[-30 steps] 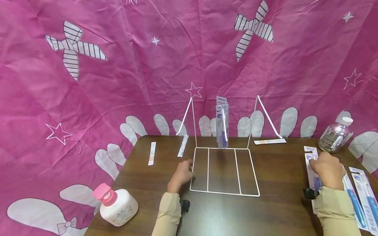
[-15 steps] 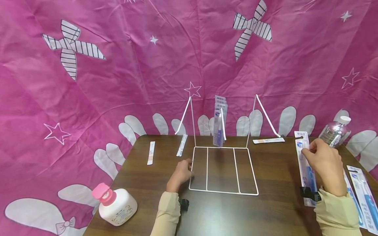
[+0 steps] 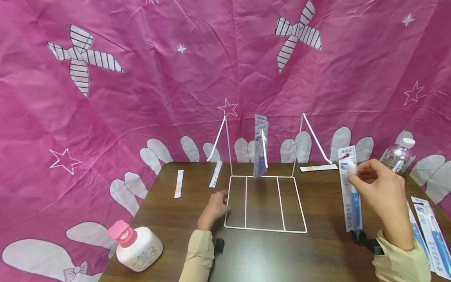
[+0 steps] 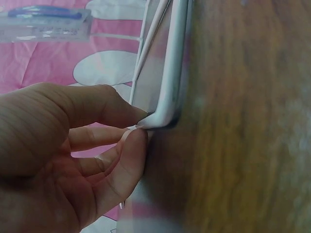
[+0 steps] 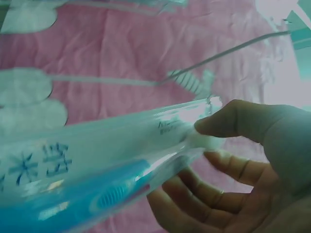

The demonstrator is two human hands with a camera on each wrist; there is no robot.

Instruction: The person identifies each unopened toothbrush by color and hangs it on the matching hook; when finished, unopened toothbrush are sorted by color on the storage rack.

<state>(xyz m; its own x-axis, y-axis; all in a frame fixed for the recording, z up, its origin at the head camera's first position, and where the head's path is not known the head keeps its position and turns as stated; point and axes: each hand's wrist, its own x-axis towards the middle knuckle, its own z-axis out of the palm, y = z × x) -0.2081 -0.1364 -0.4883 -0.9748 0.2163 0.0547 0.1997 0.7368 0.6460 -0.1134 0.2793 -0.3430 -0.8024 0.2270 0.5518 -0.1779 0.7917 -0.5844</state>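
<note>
My right hand [image 3: 382, 197] pinches a packaged blue toothbrush [image 3: 350, 192] near its upper end, holding it upright over the right of the table. In the right wrist view, thumb and fingers grip the clear pack [image 5: 107, 170] by one end. My left hand [image 3: 213, 207] pinches the left side of the white wire rack's base [image 3: 266, 231]; the left wrist view shows thumb and forefinger [image 4: 129, 160] on the wire. Several packaged purple toothbrushes [image 3: 260, 156] hang from the rack's middle hook. The left hook [image 3: 216, 139] and right hook [image 3: 317, 138] carry nothing.
More packaged toothbrushes [image 3: 433, 235] lie at the right edge of the table [image 3: 260, 262]. Behind them stands a clear bottle with a white cap [image 3: 408, 143]. A pink-topped pump bottle [image 3: 139, 248] stands front left. Flat white strips [image 3: 179, 184] lie left and right of the rack.
My right hand has lifted the packaged blue toothbrush off the table at the right and moved it left, turning it more upright. My left hand has stayed on the rack.
</note>
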